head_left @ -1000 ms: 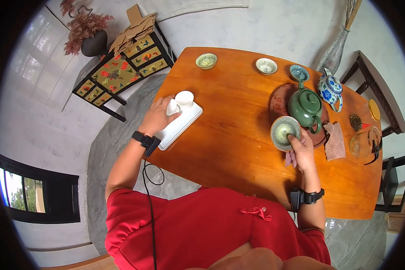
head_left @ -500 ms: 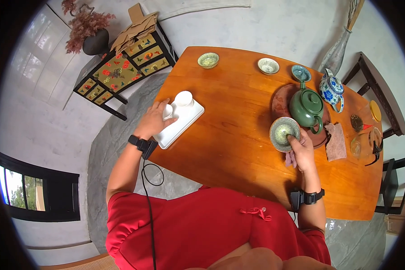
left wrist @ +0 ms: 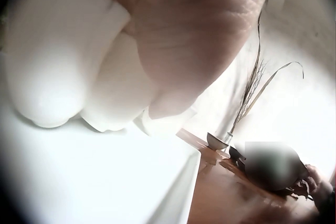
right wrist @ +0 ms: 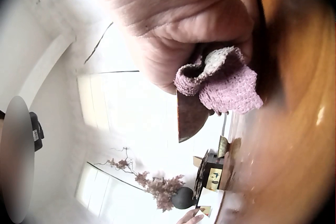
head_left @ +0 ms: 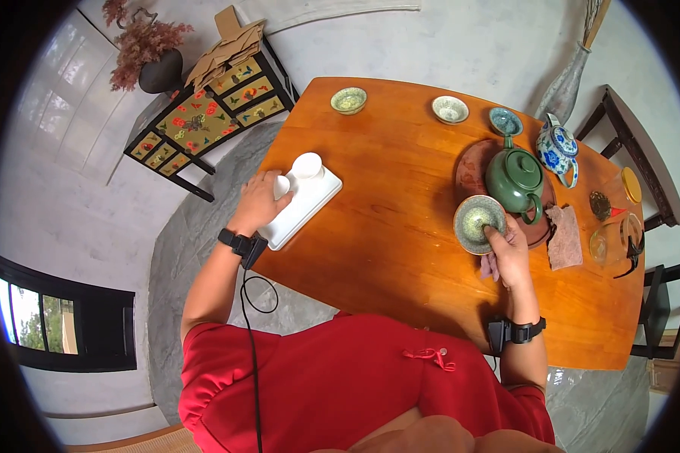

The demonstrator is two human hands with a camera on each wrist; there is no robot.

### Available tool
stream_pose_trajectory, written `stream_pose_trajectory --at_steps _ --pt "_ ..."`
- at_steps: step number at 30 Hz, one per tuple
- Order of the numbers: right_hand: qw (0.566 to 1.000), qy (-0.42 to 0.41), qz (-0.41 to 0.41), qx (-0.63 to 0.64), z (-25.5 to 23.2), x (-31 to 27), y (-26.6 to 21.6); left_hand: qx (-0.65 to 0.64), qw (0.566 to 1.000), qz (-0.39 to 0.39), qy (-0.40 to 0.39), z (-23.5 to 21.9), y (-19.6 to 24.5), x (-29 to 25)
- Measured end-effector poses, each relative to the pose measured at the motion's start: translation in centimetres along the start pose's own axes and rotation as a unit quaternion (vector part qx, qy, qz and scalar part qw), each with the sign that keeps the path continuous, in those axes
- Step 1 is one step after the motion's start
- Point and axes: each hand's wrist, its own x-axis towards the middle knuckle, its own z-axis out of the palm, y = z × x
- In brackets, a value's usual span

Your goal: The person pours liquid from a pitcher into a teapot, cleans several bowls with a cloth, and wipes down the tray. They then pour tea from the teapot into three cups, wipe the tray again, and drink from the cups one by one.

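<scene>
In the head view, my left hand [head_left: 258,202] has its fingers and thumb around a small white cup [head_left: 281,186] on a white tray [head_left: 321,198], and partly hides it. A second white cup [head_left: 307,165] stands beside it on the tray. The left wrist view gives rounded white cups [left wrist: 58,50] close under the palm. My right hand [head_left: 510,253] grips a speckled grey-green bowl [head_left: 472,219], its thumb over the rim. A pink cloth [right wrist: 231,85] is bunched in that same hand, hanging below the bowl. The bowl is held in front of a green teapot [head_left: 515,180].
The teapot stands on a round reddish-brown tray [head_left: 472,167]. Beside it are a blue-and-white teapot [head_left: 557,151], a folded cloth [head_left: 564,238] and a glass pot [head_left: 608,243]. Small bowls [head_left: 450,110] line the wooden table's [head_left: 385,249] far edge. A cable hangs from my left wrist.
The white cup at my left hand was tilted a second ago and now sits upright on the tray, with my hand shifted slightly left. My right hand and the bowl have barely moved.
</scene>
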Motion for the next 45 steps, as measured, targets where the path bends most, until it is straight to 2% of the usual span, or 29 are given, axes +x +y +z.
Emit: stream_pose_trajectory --at_steps 7,9,10,14,18,20,21,22,23,24,26,28,30,31,32,34,35,36,37,38,40,42,44,45 --pt "1.000 -0.008 0.000 0.021 0.3 -0.1 -0.4 -0.010 1.000 0.009 0.009 -0.7 1.2 0.8" --pt "1.000 0.001 0.001 0.022 0.4 -0.1 -0.5 -0.010 0.999 -0.013 -0.049 -0.7 1.3 1.0" --pt "1.000 -0.006 0.006 0.012 0.4 -0.2 -0.8 -0.011 0.999 -0.007 -0.050 -0.8 1.4 1.0" --pt "1.000 -0.019 0.014 0.009 0.6 -0.5 -1.6 -0.020 0.999 -0.003 -0.045 -0.8 0.9 1.1" --pt "0.999 -0.011 0.036 0.013 0.7 -0.8 -2.3 0.057 0.998 -0.017 0.010 -2.6 1.4 0.4" --pt "0.999 -0.002 0.030 0.019 0.7 -0.8 -2.2 0.085 0.990 0.044 0.105 -5.5 4.5 -0.8" --pt "0.999 -0.015 0.029 0.027 0.7 -0.8 -2.2 0.081 0.990 0.054 0.103 -6.7 6.6 -1.1" --pt "0.999 -0.031 0.029 0.033 0.6 -0.9 -2.2 -0.078 0.988 0.073 0.114 -7.6 9.2 -1.6" --pt "0.998 -0.041 0.035 0.023 0.6 -0.9 -2.1 -0.234 0.961 0.088 0.122 -7.6 11.5 -2.0" --pt "0.998 -0.037 0.035 0.021 0.3 -1.2 -2.1 -0.265 0.944 0.149 0.127 -6.9 13.7 -2.2" --pt "0.999 -0.045 0.023 0.011 0.7 -1.2 -2.1 -0.231 0.931 0.239 0.150 -5.4 16.7 -2.0" --pt "1.000 -0.017 0.015 0.000 1.0 -1.2 -2.0 -0.246 0.924 0.203 0.213 -4.8 15.6 -1.0" --pt "0.999 -0.024 0.008 -0.022 0.8 -0.9 -2.0 -0.188 0.909 0.145 0.343 -5.7 10.4 0.3" --pt "1.000 -0.028 -0.001 -0.008 0.6 -0.8 -1.9 -0.228 0.904 0.080 0.352 -6.2 7.5 0.2" --pt "1.000 -0.026 0.008 0.006 0.5 -0.7 -1.8 -0.205 0.902 0.018 0.380 -6.2 4.5 -0.3" --pt "0.999 -0.026 0.018 0.018 0.7 -0.7 -2.0 -0.118 0.945 -0.060 0.301 -4.6 -3.4 -3.6" --pt "0.999 -0.034 0.017 0.020 0.7 -0.6 -2.2 -0.112 0.944 -0.065 0.304 -3.3 -4.3 -4.6" --pt "0.999 -0.031 0.019 0.015 0.8 -0.7 -2.1 -0.181 0.946 -0.119 0.240 -2.0 -5.0 -5.9" --pt "0.999 -0.027 0.022 0.009 0.9 -0.8 -2.0 -0.249 0.937 -0.172 0.173 -1.8 -5.0 -6.9" --pt "0.999 -0.031 0.023 0.009 0.9 -0.8 -1.7 -0.247 0.937 -0.175 0.173 -1.5 -4.8 -7.4" --pt "0.999 -0.027 0.021 0.020 1.0 -0.8 -1.2 -0.347 0.916 -0.188 0.079 -0.7 -3.5 -7.2" --pt "1.000 -0.022 0.017 0.011 1.3 -0.7 -1.2 -0.372 0.905 -0.191 0.075 -1.0 -2.2 -6.6" --pt "1.000 -0.018 0.016 0.003 1.4 -0.8 -1.2 -0.341 0.907 -0.240 0.058 -1.0 -1.9 -6.2" --pt "1.000 -0.025 0.015 -0.001 1.2 -0.7 -1.2 -0.342 0.907 -0.239 0.058 -0.7 -2.1 -6.1"
